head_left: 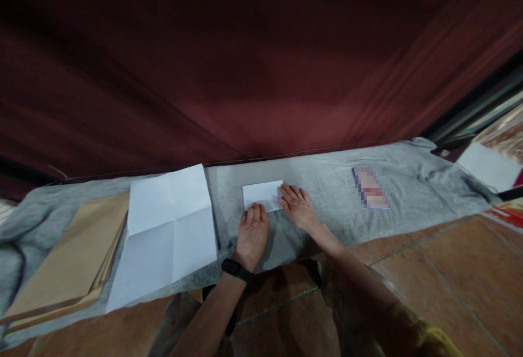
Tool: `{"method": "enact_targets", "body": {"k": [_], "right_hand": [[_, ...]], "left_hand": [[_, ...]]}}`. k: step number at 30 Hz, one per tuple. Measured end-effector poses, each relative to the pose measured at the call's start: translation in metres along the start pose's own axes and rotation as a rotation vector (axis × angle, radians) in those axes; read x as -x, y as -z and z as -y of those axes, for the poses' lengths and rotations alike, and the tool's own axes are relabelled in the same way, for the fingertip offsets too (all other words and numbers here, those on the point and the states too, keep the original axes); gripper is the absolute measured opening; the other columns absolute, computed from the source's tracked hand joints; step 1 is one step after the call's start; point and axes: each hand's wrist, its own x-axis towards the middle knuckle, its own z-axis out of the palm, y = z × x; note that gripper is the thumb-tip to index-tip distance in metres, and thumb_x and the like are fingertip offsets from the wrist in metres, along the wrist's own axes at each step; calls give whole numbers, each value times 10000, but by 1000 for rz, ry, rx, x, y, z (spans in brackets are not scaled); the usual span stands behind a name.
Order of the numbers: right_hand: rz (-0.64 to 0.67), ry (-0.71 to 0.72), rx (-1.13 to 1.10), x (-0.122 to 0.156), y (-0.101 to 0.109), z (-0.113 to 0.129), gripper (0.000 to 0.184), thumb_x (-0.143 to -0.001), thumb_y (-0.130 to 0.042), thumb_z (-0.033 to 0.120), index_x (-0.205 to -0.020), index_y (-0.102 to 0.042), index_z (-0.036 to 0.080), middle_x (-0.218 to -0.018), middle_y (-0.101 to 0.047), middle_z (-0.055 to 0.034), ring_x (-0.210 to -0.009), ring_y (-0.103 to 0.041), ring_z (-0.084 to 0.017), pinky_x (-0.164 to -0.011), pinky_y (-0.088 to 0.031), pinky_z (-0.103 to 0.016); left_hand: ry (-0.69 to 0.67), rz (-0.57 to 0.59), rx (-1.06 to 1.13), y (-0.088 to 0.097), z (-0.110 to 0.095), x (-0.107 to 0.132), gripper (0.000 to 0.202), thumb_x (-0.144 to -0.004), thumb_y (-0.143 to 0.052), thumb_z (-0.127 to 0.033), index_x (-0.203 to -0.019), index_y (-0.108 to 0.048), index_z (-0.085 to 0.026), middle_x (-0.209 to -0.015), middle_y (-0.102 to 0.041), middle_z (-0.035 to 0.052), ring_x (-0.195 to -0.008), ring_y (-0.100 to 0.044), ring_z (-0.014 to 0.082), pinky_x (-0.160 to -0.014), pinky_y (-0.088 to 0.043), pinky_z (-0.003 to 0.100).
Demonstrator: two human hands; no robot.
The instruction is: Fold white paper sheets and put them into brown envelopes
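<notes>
A small folded white sheet of paper (pixel 261 189) lies on the grey cloth in front of me. My left hand (pixel 253 231), with a black band on its wrist, rests its fingertips on the paper's near left edge. Its fingers are laid down side by side, and the thumb is hidden. At the paper's right edge, my right hand (pixel 299 207) lies palm down with its fingers stretched and slightly apart, touching the paper. Neither hand lifts the paper. To the left lies a larger white sheet (pixel 167 231) with crossed fold creases.
Brown paper envelopes (pixel 73 248) are stacked at the far left. A blurred-out, phone-like flat object (pixel 371 188) lies to the right on the grey cloth (pixel 425 182). A dark red curtain (pixel 261 73) hangs behind. Brown floor tiles (pixel 457 270) show in front.
</notes>
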Motion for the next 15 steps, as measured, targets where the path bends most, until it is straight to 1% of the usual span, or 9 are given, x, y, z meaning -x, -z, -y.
{"method": "enact_targets", "body": {"k": [3, 6, 10, 13, 15], "right_hand": [[-26, 4, -17, -3, 2, -1, 522, -1062, -262, 403, -1513, -441, 208, -1590, -398, -54, -1459, -334, -292, -1193, -220, -502], [-48, -3, -35, -6, 4, 0, 488, -1059, -292, 374, -1472, -501, 216, -1550, -459, -68, -1424, -388, -282, -1172, -261, -489], [-53, 2, -98, -9, 5, -1, 459, -1050, -325, 347, -1424, -554, 209, -1521, -497, -75, -1395, -430, -276, -1166, -272, -487], [-69, -11, -275, -12, 9, -4, 465, -1042, -332, 379, -1376, -599, 198, -1491, -530, -85, -1390, -442, -281, -1182, -249, -500], [-92, -65, -526, -15, 15, -7, 512, -1033, -322, 473, -1334, -632, 199, -1443, -577, -100, -1370, -474, -274, -1183, -266, -485]], "left_hand": [[-32, 9, 13, 2, -2, -7, 500, -941, -346, -53, -1411, -514, -95, -1500, -501, 171, -1322, -512, 271, -1078, -421, 420], [-33, 18, 22, 2, -4, -15, 486, -948, -353, -62, -1401, -521, -106, -1502, -494, 176, -1347, -487, 273, -1074, -413, 422], [-33, 7, 10, 2, -5, -26, 454, -956, -349, -84, -1372, -533, -85, -1454, -534, 196, -1275, -531, 291, -1002, -445, 437], [-19, -20, 43, 7, -5, -30, 435, -947, -360, -78, -1335, -556, -96, -1413, -573, 185, -1225, -558, 287, -975, -450, 432], [3, -64, 126, 17, -3, -29, 411, -949, -371, -86, -1299, -583, -122, -1342, -629, 166, -1188, -582, 278, -973, -445, 420]]}}
